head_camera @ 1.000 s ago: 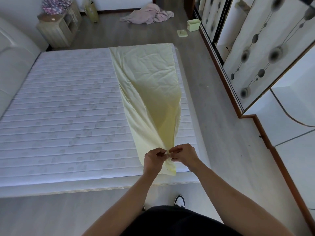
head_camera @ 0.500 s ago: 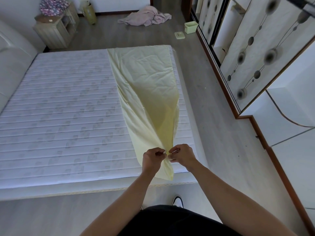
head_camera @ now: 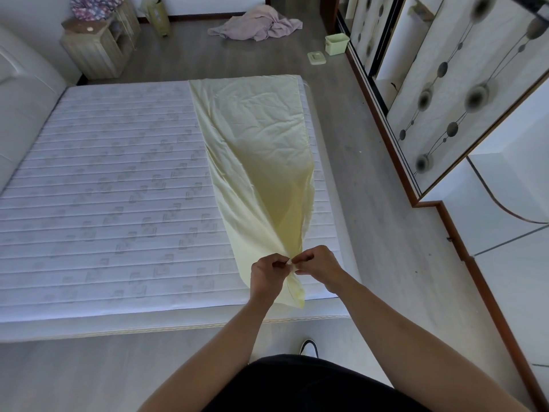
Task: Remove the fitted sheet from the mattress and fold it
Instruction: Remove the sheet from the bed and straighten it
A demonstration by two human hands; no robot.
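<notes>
Left hand [head_camera: 269, 275] and right hand [head_camera: 318, 264] meet at the mattress's [head_camera: 98, 188] near edge, each pinching the gathered end of the yellow fitted sheet [head_camera: 261, 144], which lies folded in a long strip along the mattress's right side.

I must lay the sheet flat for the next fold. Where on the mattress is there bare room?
Bare: the whole quilted part of the mattress left of the yellow sheet, up to the headboard. Crowded: the right strip under the sheet, and the near corner where the left hand and right hand pinch it.
</notes>
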